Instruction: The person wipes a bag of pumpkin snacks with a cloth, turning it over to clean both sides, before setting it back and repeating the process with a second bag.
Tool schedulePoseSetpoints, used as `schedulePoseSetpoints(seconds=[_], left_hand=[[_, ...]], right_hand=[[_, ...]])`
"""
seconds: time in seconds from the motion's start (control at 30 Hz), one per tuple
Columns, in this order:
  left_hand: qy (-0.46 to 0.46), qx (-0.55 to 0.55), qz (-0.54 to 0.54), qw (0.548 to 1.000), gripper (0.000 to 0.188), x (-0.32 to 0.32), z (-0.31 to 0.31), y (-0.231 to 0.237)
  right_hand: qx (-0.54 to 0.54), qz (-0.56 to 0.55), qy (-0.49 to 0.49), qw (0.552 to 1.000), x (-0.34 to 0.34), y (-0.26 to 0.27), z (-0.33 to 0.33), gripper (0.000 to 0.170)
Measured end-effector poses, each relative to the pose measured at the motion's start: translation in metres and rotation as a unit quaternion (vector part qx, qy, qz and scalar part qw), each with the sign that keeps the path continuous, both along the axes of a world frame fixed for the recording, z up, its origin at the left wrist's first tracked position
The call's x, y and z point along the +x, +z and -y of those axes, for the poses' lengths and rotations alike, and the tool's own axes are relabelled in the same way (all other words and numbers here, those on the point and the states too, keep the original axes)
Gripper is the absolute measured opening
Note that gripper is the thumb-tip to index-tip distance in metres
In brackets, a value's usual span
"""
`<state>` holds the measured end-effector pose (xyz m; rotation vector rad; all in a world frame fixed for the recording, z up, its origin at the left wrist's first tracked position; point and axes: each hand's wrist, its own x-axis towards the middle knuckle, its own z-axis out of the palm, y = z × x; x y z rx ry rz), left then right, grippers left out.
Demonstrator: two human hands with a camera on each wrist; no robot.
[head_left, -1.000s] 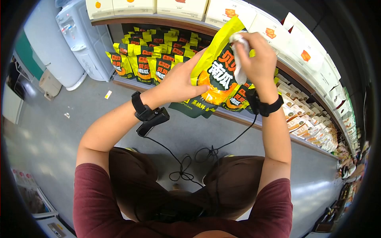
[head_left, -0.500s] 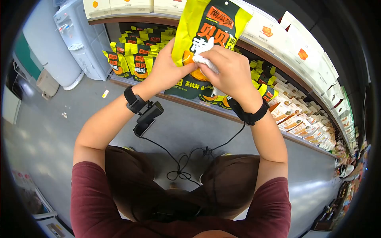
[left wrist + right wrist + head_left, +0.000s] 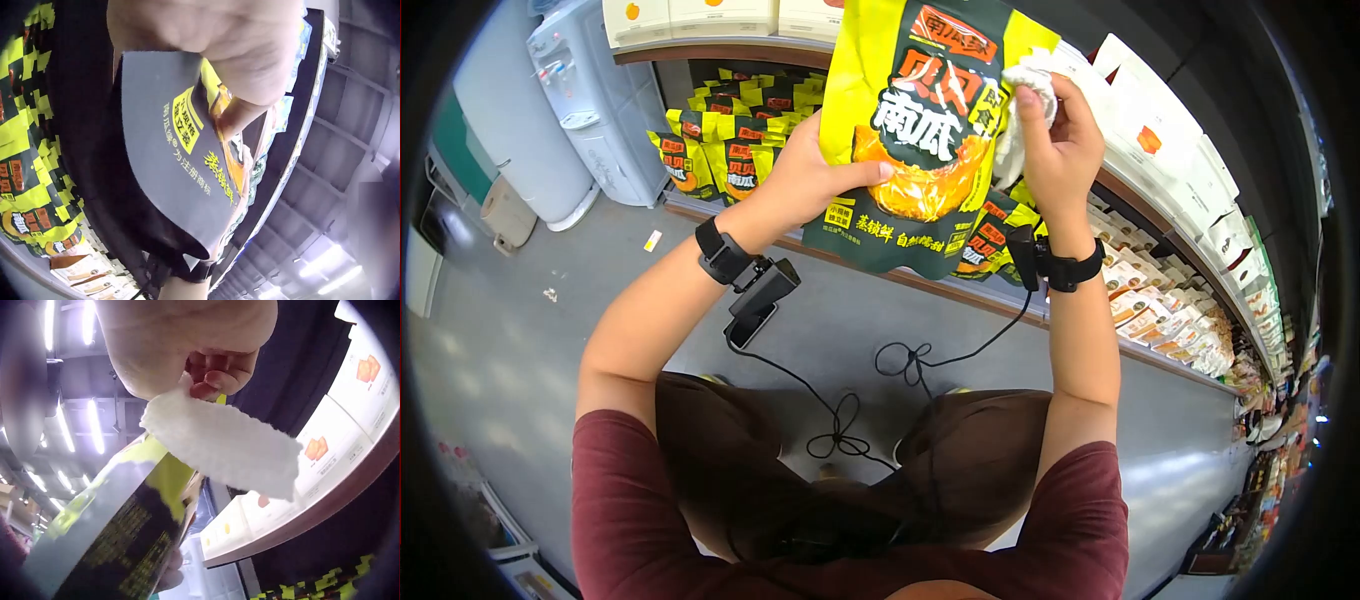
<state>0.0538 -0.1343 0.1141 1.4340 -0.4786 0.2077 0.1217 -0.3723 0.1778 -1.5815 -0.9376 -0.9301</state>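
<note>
A large yellow and dark green snack bag [image 3: 935,150] with a pumpkin picture is held up, its front facing the head camera. My left hand [image 3: 805,180] grips it by the left side, with the thumb lying across the front and the other fingers behind. Pinched in my right hand [image 3: 1068,150] is a crumpled white cloth [image 3: 1009,150], right at the bag's right edge. From the right wrist view, a flat flap of the cloth [image 3: 225,447] hangs from the curled fingers beside the bag's side. The bag's dark bottom [image 3: 165,144] fills the left wrist view.
Behind the bag, a low shelf holds rows of similar bags [image 3: 740,165]. White boxes [image 3: 1145,130] line the shelf above, and pale packets [image 3: 1140,300] stand lower right. Black cables [image 3: 835,430] hang between the knees. A water dispenser [image 3: 590,110] stands at the left.
The bag has turned from a tilt to face the camera. My right hand brought the cloth from the upper right over the bag's middle, then out to its right edge.
</note>
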Motion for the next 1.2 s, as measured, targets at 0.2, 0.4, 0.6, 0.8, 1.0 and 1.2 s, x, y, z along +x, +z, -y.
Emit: schedulePoseSetpoints(seconds=[0.2, 0.4, 0.6, 0.8, 1.0, 1.2], left_hand=[[-0.036, -0.108, -0.044, 0.993, 0.041, -0.003, -0.007, 0.012], [-0.053, -0.127, -0.042, 0.99, 0.04, 0.003, -0.008, 0.004], [-0.044, -0.156, -0.075, 0.984, 0.04, -0.003, -0.011, 0.013], [-0.072, -0.151, -0.052, 0.985, 0.042, 0.002, -0.011, 0.006], [-0.086, -0.145, -0.049, 0.984, 0.043, 0.001, -0.017, 0.011], [-0.108, -0.121, -0.04, 0.986, 0.046, -0.005, -0.012, 0.015]], right_hand=[[-0.073, 0.057, -0.003, 0.996, -0.024, -0.001, -0.017, 0.02], [-0.053, 0.061, 0.036, 0.996, -0.029, -0.003, -0.023, 0.017], [-0.199, 0.129, 0.034, 0.971, -0.034, 0.005, -0.013, 0.014], [-0.205, 0.055, 0.028, 0.977, -0.036, 0.011, -0.005, 0.014], [-0.001, -0.074, 0.046, 0.996, -0.013, 0.008, 0.002, 0.019], [0.135, -0.245, 0.177, 0.944, -0.012, 0.016, 0.006, 0.023]])
